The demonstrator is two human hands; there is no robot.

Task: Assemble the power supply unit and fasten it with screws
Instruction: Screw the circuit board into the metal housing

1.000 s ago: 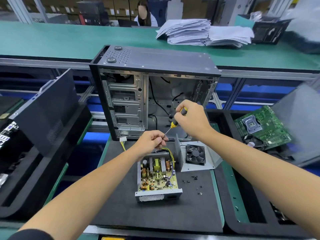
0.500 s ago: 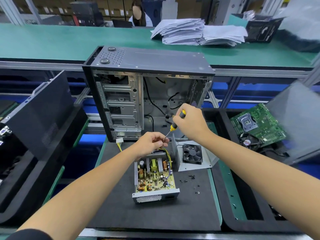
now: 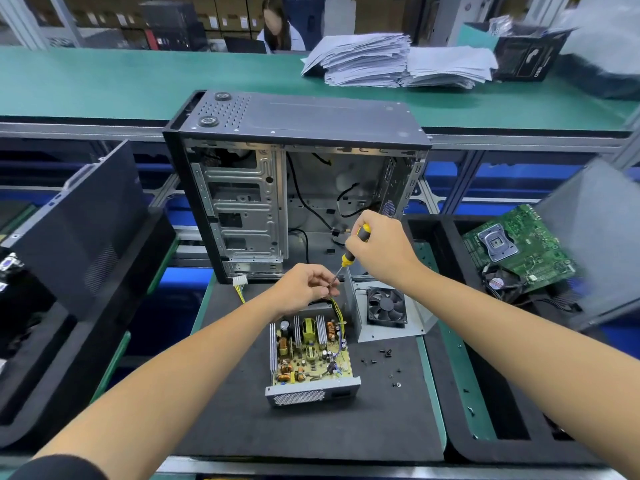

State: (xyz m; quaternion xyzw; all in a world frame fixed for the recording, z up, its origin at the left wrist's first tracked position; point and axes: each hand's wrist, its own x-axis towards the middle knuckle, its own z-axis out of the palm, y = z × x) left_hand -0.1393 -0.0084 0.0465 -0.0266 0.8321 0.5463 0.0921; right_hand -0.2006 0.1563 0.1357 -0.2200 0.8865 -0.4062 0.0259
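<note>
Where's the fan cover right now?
The fan cover sits on the black mat, right of the open power supply, under the right hand.

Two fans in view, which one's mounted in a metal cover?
The black square fan just right of the open power supply board, set in the bent grey metal cover. The other, a round fan with a red label, lies loose beside the green motherboard.

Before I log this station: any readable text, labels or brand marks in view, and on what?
None reads clearly.
Black box on the far conveyor: white print on its side, too blurred to read.
Motherboard at right: markings too small.
Small fan beside it: red hub sticker, unreadable.
Cartons on the back shelves: white labels, blurred.
</note>
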